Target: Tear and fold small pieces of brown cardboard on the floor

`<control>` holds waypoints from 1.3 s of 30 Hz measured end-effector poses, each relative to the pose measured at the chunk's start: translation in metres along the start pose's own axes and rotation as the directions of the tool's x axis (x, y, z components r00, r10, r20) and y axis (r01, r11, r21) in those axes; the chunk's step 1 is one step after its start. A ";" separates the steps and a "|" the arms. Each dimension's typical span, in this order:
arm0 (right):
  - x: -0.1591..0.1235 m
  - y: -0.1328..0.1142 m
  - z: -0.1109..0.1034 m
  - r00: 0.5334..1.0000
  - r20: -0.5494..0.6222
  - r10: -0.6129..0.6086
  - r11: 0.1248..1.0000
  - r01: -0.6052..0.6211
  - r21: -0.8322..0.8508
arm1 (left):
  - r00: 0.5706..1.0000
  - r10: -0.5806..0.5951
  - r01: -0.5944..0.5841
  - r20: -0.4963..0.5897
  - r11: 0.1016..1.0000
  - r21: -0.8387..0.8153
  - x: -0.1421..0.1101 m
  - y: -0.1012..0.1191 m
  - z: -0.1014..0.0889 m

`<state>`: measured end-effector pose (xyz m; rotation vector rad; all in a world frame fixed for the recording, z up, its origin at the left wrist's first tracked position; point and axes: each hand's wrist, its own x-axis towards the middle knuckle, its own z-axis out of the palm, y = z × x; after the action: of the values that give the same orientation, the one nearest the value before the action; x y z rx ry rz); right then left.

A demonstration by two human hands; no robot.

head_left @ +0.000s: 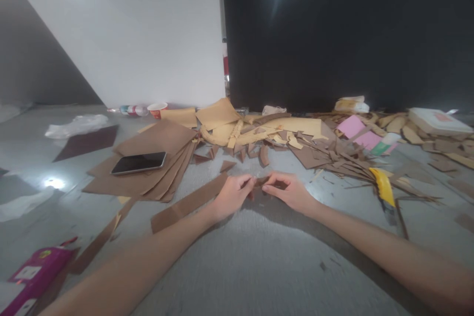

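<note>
A small brown piece [261, 181] of thick paper or card spans the short gap between my two hands. My left hand [233, 193] is closed, its thumb and fingers pinching the left end. My right hand [292, 192] pinches the right end between thumb and fingertips. Behind my left wrist lies a long brown strip [185, 206], flat on the grey table [237, 261]. Just beyond the hands are several small brown cut pieces [228, 166], many of them triangular. The fingers partly cover the held piece, so its full shape cannot be made out.
To the left a phone [138, 163] rests on stacked brown sheets [163, 133]. Tan and brown scraps [259, 133] heap along the back. A yellow-handled cutter [383, 187] lies at right, near a white box [439, 121]. A purple package [40, 274] sits front left.
</note>
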<state>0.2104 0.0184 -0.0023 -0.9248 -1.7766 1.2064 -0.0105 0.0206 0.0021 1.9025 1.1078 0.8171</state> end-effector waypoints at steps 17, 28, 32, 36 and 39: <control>0.002 0.010 0.001 0.994 -0.072 0.086 0.995 -0.083 0.048 | 0.992 0.009 -0.009 0.125 1.000 0.001 -0.003 0.002 0.001; 0.002 0.005 -0.001 0.987 -0.115 0.111 0.992 -0.118 -0.051 | 0.995 0.031 -0.025 0.100 0.998 -0.058 0.000 -0.004 0.003; 0.002 0.005 -0.001 0.984 -0.131 0.117 0.989 -0.127 -0.071 | 0.996 0.016 -0.009 0.086 0.997 -0.081 -0.001 -0.004 0.004; 0.001 0.004 0.000 0.985 -0.135 0.110 0.991 -0.119 -0.062 | 0.996 0.020 -0.015 0.082 0.998 -0.056 -0.001 -0.002 0.003; 0.001 0.004 0.000 0.986 -0.132 0.101 0.993 -0.109 -0.054 | 0.997 0.019 -0.017 0.080 0.999 -0.031 -0.001 -0.001 0.003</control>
<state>0.2104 0.0204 -0.0061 -1.1190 -1.6881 1.1356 -0.0092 0.0193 -0.0007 1.9056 1.0255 0.7560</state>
